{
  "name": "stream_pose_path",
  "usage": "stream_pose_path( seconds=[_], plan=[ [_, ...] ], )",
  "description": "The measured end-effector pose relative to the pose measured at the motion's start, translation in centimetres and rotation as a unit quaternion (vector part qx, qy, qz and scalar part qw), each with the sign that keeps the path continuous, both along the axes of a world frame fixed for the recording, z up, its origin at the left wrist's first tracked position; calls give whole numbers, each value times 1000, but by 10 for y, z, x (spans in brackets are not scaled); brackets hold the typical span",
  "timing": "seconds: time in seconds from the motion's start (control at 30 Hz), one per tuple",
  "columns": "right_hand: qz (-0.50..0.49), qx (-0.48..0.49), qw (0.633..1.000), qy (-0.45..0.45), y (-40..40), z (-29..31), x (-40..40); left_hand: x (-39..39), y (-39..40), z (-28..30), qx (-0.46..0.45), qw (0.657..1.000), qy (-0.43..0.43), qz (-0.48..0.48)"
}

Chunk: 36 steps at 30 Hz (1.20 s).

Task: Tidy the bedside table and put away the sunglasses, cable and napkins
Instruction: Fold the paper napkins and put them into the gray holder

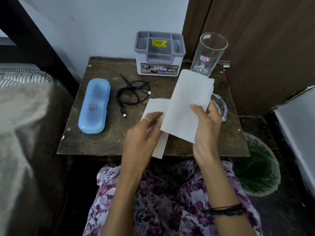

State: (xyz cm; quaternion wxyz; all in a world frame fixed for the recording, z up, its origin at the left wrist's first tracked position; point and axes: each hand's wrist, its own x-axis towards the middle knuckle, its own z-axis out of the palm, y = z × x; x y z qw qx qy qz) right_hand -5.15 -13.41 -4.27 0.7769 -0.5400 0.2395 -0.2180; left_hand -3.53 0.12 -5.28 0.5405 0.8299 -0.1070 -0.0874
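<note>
My right hand (206, 126) holds a folded white napkin (185, 106) upright above the dark bedside table (105, 142). A second white napkin (157, 108) lies partly under it, and my left hand (143, 138) pinches it near its edge. To the left, a closed translucent blue glasses case (94, 106) lies lengthwise on the table. Between the case and the napkins rests a coiled black cable (131, 95). The sunglasses themselves are not visible outside the case.
A grey compartment organiser (159, 53) stands at the table's back edge, a tall clear glass (208, 53) to its right. A small glass dish (221, 106) sits behind my right hand. A green lined bin (257, 167) stands on the floor at right, a bed (25, 116) at left.
</note>
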Motion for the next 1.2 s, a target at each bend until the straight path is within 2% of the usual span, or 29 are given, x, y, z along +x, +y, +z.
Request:
stream_pose_path(
  seconds=[0.1, 0.2, 0.27, 0.37, 0.47, 0.6, 0.73, 0.97, 1.2],
  plan=[
    [9, 4, 1000, 6, -3, 0, -2, -5, -7, 1, -8, 999, 24, -27],
    [36, -6, 999, 2, -3, 0, -2, -3, -10, 4, -140, 986, 85, 27],
    [60, -19, 998, 1, -1, -1, -2, 2, -8, 3, -174, 978, 112, 29],
    [101, -75, 992, 1, 2, -5, 0, 3, -8, -1, -156, 982, 109, 12],
    [126, -135, 983, 17, 5, -9, 0, 5, -10, -4, -169, 979, 90, 74],
    [124, -243, 962, 11, 7, -10, -2, 5, -7, -3, -179, 973, 22, 146],
    [131, -325, 935, 48, 8, -13, -2, 5, -6, -5, -93, 985, -2, 145],
    [139, -361, 919, 76, 11, -19, -3, 3, -5, -10, -47, 991, -11, 122],
    [81, -358, 929, 36, 3, 3, 19, 31, -11, 13, -39, 994, -66, 73]
  ],
)
